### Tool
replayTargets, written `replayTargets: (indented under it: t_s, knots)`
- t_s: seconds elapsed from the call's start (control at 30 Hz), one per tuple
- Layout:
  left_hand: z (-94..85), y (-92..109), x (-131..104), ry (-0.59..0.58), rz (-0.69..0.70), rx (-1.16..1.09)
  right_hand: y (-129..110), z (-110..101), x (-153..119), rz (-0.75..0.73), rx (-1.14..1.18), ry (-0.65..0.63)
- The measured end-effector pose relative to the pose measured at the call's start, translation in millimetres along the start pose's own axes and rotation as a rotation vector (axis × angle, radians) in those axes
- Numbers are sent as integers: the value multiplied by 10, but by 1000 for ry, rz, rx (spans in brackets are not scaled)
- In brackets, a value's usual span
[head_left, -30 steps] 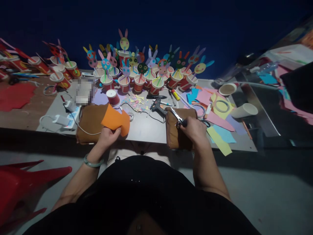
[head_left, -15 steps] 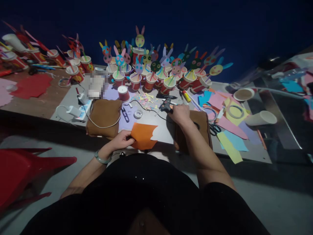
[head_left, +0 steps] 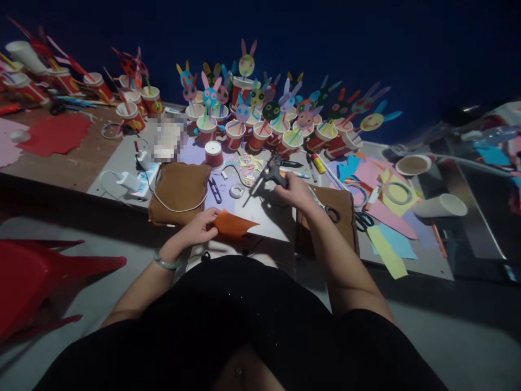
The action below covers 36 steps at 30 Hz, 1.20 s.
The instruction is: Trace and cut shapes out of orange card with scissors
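My left hand (head_left: 198, 228) pinches the left edge of an orange sheet of paper (head_left: 234, 224) at the table's front edge; the sheet is tilted and seen at a slant. My right hand (head_left: 298, 192) is closed on the handle of a black glue gun (head_left: 277, 172), lifted over the tabletop. A thin, blurred rod points down and left from the gun. Close by lie a roll of clear tape (head_left: 236, 190), dark thread snips (head_left: 215, 191) and small paper scraps (head_left: 250, 164). An upside-down red paper cup (head_left: 214, 155) stands behind the snips.
Several red cups with paper rabbit heads (head_left: 271, 111) line the back. Brown cushions (head_left: 179, 193) lie on both sides, with scissors (head_left: 331, 213) on the right one. Coloured paper (head_left: 391, 231) covers the right end. A power strip (head_left: 148, 179) and a red stool (head_left: 49, 282) are left.
My right hand has raised the glue gun off the table and turned it. The orange paper has tipped from facing me to a flatter slant. The view has shifted slightly.
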<state>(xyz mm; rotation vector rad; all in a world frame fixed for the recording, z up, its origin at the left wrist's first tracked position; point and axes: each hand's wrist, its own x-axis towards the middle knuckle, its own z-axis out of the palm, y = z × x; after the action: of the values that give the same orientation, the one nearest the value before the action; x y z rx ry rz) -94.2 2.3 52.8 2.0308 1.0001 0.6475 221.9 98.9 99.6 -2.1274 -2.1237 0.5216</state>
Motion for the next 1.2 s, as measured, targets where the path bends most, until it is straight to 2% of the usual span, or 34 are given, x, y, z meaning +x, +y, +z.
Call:
replayTargets:
  t_s: [0.1, 0.27, 0.5, 0.63, 0.8, 0.9, 1.07, 1.13, 1.2]
  knots:
    - [55, -2, 18, -29, 13, 50, -127, 182, -1, -76, -53, -71]
    - [128, -35, -29, -79, 5, 126, -234, 401, 3, -114, -133, -72]
    - [160, -39, -87, -111, 37, 182, -309, 386, -10, -20, -180, -49]
    - [157, -40, -104, -122, 72, 215, -335, 369, -46, -29, -136, -79]
    - [141, -46, -121, -124, 102, 219, -377, 458, -92, -37, -208, -79]
    - [134, -40, -135, -128, 114, 223, -379, 409, -43, -14, -226, -57]
    - [141, -45, -165, -122, 130, 239, -412, 87, 77, -6, -73, 97]
    - [146, -52, -171, -117, 134, 243, -511, 3, 80, -55, 20, 138]
    - [148, -56, -173, -115, 134, 242, -681, 7, 58, -155, 111, 136]
